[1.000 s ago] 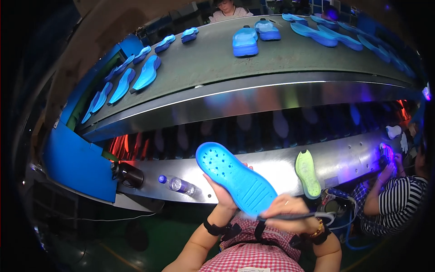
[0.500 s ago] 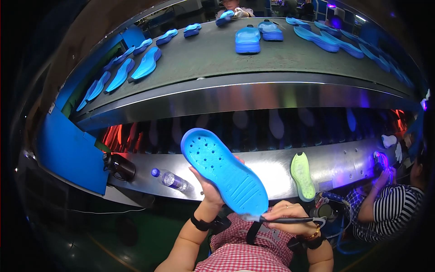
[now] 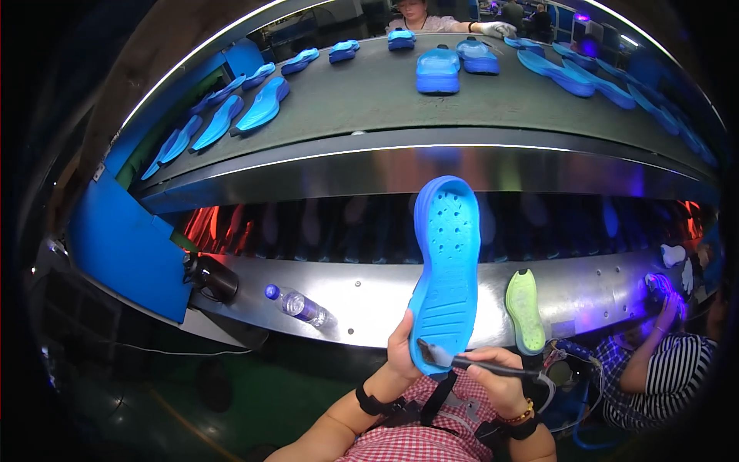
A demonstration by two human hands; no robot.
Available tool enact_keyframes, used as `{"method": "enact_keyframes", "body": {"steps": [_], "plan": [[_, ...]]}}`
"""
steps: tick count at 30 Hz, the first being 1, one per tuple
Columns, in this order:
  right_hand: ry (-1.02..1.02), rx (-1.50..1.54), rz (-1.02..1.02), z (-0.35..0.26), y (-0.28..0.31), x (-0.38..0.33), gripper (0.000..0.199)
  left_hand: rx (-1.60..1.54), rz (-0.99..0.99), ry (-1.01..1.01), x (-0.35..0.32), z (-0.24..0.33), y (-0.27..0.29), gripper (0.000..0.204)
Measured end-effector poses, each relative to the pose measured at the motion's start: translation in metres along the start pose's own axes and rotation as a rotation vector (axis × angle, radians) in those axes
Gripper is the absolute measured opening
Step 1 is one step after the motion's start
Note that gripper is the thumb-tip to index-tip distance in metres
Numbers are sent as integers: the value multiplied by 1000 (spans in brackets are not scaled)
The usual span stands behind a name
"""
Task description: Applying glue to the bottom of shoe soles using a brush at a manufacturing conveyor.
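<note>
My left hand (image 3: 402, 349) grips a blue shoe sole (image 3: 448, 266) along its lower left edge. The sole stands nearly upright in view, its perforated end away from me and its grooved end near me. My right hand (image 3: 496, 379) is closed around the dark handle of a brush (image 3: 479, 362). The brush's bristles touch the inner face of the sole at its near end. To the right of the sole, a lime-green sole (image 3: 526, 312) lies on the metal ledge (image 3: 369, 300).
Blue soles (image 3: 265, 104) lie on the dark conveyor belt (image 3: 346, 92), where a gloved person (image 3: 493, 29) works across from me. A water bottle (image 3: 296, 304) and a dark jug (image 3: 212, 277) are on the ledge's left. Another person in stripes (image 3: 677, 373) sits at the right.
The sole has turned from a leftward slant to nearly upright, and my left hand has shifted to its near end. The brush now rests further onto the sole's face. The person across reaches right.
</note>
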State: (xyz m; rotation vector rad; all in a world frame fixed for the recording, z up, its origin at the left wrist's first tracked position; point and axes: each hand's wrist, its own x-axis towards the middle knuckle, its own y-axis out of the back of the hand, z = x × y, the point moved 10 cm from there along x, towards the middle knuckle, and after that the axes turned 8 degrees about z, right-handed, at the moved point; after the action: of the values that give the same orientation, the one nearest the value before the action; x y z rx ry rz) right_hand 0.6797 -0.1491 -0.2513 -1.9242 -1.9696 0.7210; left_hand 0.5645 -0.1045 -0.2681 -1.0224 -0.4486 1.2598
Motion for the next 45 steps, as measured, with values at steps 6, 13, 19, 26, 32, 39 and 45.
{"method": "enact_keyframes", "body": {"steps": [6, 13, 19, 26, 32, 39, 45], "plan": [[407, -528, -101, -42, -9, 5, 24, -66, 100, -52, 13, 9, 9, 68], [425, -522, -176, -53, -14, 6, 25, -17, -1, -52, 17, 12, 0, 72], [505, -580, -251, -71, -20, 10, 25, 70, -69, -36, 15, 19, -17, 70], [533, -615, -424, -69, -32, -2, 26, 266, -47, -125, 16, 31, -30, 66], [479, -559, -638, -70, -49, -29, 25, -155, -170, 288, 22, 7, -21, 60], [342, -797, -816, -51, -29, -22, 28, 191, -89, 638, 0, -32, -21, 55], [381, -821, -788, -52, -20, -20, 24, 431, 20, 741, -16, -43, -4, 59]]}}
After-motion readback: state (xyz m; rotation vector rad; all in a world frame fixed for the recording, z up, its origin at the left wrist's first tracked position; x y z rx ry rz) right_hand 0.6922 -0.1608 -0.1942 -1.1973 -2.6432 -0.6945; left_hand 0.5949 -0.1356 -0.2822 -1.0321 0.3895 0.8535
